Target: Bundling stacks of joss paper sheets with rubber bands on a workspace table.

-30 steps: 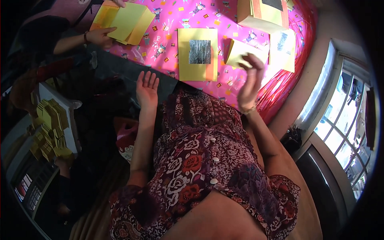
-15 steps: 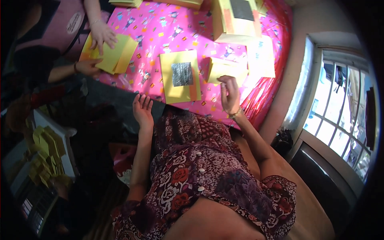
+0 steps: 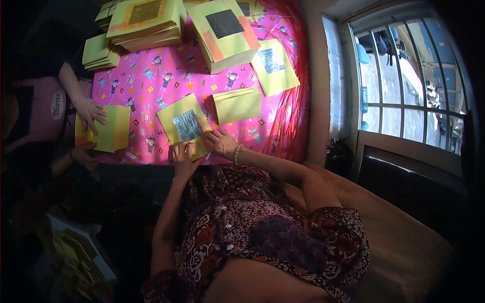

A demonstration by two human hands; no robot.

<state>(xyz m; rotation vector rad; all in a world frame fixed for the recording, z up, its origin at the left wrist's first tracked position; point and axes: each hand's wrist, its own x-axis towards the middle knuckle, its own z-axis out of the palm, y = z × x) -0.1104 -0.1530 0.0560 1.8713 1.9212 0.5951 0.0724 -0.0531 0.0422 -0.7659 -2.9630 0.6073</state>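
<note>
A yellow paper sheet with a silver square lies slanted near the table's front edge. My left hand grips its near end, fingers bent over the paper. At its right edge, my right hand has its fingers closed on the sheet; a bracelet circles that wrist. Undersides of the fingers and the thumbs are partly hidden. Just beyond my right hand rests a small stack of folded yellow papers, touched by neither hand.
Tall yellow stacks with dark squares stand at the back of the pink patterned table. Another silver-square sheet lies at right. At left, a co-worker's hand rests on yellow paper. A barred window is at right.
My right hand has left the small folded stack and come to the sheet. My left hand, empty before, has moved onto it too. The sheet is now tilted; the view has shifted.
</note>
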